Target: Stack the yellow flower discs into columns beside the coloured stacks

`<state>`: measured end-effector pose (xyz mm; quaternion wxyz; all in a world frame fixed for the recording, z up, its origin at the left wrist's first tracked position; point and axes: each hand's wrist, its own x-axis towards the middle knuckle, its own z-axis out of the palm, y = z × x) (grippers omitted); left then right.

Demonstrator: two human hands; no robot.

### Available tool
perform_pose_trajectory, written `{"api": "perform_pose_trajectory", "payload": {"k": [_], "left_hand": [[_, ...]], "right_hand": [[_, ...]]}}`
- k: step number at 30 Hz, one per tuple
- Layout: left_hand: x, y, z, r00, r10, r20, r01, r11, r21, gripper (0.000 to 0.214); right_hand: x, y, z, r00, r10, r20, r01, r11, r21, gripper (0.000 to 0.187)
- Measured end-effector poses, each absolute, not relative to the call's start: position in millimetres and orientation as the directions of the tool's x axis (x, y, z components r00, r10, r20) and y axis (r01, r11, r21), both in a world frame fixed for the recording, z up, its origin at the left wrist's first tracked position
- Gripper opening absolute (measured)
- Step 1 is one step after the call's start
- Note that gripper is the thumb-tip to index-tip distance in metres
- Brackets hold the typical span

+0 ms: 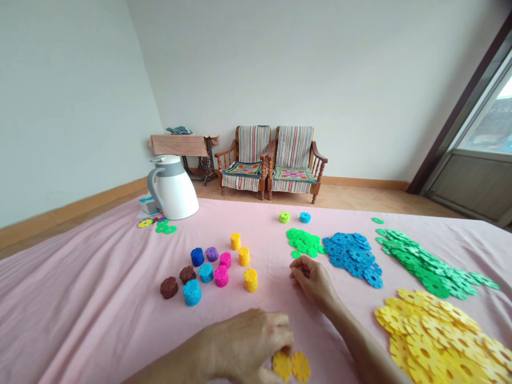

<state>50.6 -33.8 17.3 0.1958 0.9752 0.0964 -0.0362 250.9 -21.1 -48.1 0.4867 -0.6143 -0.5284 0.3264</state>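
Note:
At the front of the table, my left hand has its fingers curled over a yellow snowflake disc, gripping it by the edge. A second yellow snowflake disc lies right beside it. My right hand rests just below the bright green discs, fingers bent together; whatever they hold, if anything, is hidden. Left of my hands stand several small stacks, among them yellow stacks, pink stacks, light blue stacks and brown stacks.
Loose piles of yellow discs, blue discs and green discs spread on the right. A white jug stands at the back left on the pink cloth. Two chairs are against the wall.

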Motion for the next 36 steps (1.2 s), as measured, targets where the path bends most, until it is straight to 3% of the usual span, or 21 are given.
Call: {"api": "perform_pose_trajectory", "payload": {"k": [5,11,14,28,36], "left_hand": [[49,-30,17,0.975,0.216,-0.054,0.218,-0.877,0.428,0.022],[29,6,42,0.838,0.528,0.136,0.410,-0.774,0.482,0.022],[19,23,48,0.772,0.607,0.190,0.464,-0.742,0.485,0.021],[18,35,33,0.771,0.610,0.186,0.495,-0.756,0.428,0.024],[21,26,36,0.770,0.585,0.253,0.434,-0.772,0.465,0.019]], "right_hand": [[250,-22,-46,0.234,0.962,0.143,0.347,0.055,-0.936,0.010],[249,-23,-44,0.234,0.964,0.128,0.367,0.034,-0.930,0.010],[250,-22,-46,0.227,0.965,0.127,0.372,0.035,-0.928,0.009],[249,-22,-47,0.222,0.968,0.120,0.369,0.031,-0.929,0.009],[250,-22,-48,0.218,0.966,0.135,0.392,0.040,-0.919,0.009]]}}
